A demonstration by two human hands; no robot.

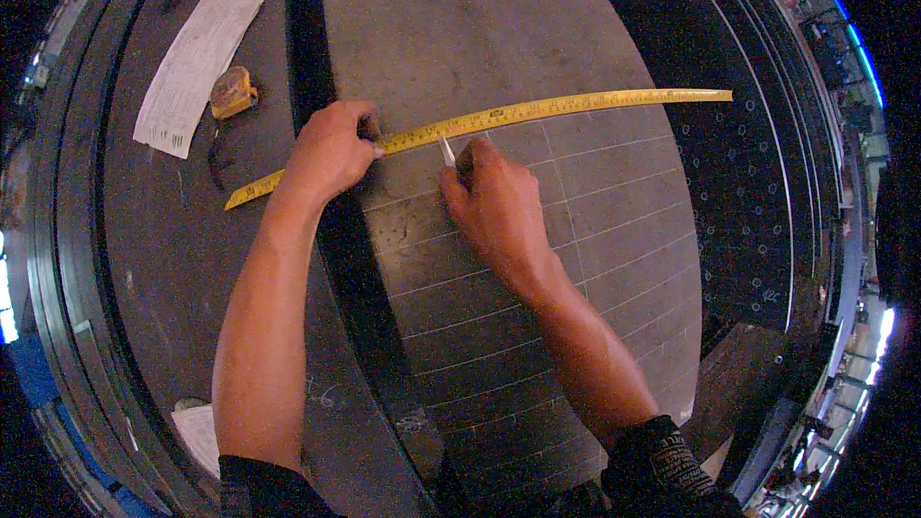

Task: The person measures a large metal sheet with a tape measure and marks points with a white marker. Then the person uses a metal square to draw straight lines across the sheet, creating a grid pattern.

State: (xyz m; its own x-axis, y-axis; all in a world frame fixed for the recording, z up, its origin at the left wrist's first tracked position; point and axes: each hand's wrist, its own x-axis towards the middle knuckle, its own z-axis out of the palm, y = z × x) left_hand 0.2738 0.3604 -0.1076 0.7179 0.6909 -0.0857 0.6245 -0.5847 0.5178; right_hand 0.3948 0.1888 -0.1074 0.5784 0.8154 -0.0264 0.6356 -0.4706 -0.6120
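A yellow measuring tape strip [576, 104] lies across a grey metal plate [460, 19], both its ends reaching past the plate's sides. My left hand [334, 152] is closed on the strip near the plate's left edge, thumb and fingers pinching it. In my right hand [501, 211] is a slim white pointed marking stick [447, 152], its tip touching or close to the strip's lower edge. Whether it is chalk I cannot tell. Thin pale lines run across the plate below the strip, crossed by a long lengthwise line.
To the left, on a dark surface, lie a printed paper sheet [206, 58] and a yellow tape measure case [232, 93]. Another paper [200, 434] shows at lower left. A dark plate with small chalked circles [739, 192] is at right. A brown block [739, 379] sits lower right.
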